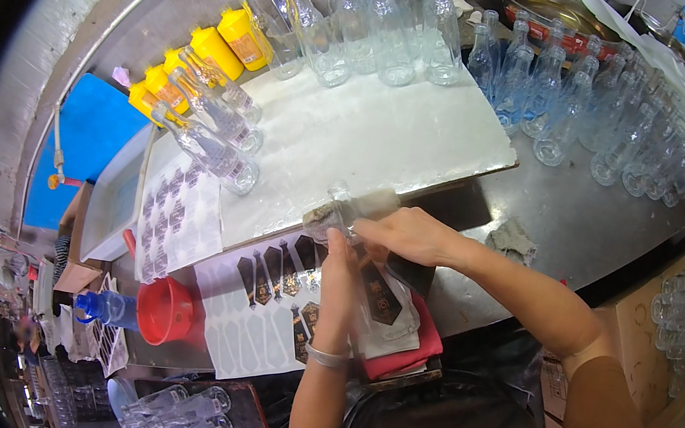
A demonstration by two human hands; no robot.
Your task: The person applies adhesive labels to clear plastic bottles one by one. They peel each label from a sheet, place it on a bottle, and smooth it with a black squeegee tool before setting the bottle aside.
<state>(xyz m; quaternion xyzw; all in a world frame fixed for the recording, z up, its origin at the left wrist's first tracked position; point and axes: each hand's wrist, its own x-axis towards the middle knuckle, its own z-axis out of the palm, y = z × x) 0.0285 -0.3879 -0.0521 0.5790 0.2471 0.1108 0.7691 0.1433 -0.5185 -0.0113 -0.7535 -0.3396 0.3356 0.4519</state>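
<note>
My left hand (pixel 339 260) is closed around a clear glass bottle (pixel 339 191), whose see-through body is partly hidden by my hands. A crumpled grey-brown cloth (pixel 322 214) shows beside its fingers. Close to the bottle, my right hand (pixel 410 236) has its fingers curled in; what they grip is hidden. A pale block-like piece (pixel 381 203) lies just beyond the right fingers. Below my hands is a sheet of dark, gold-marked labels (pixel 266 278), with bare cut-out shapes on its lower part.
Clear bottles stand on the white board (pixel 355 127) and crowd the metal table (pixel 476 269) at right. Yellow containers (pixel 216 52) line the back left. A red cup (pixel 165 311), blue-capped bottle (pixel 109 308), purple-printed sheet (pixel 170 215), folded red cloth (pixel 411 348) and grey rag (pixel 512 241) lie about.
</note>
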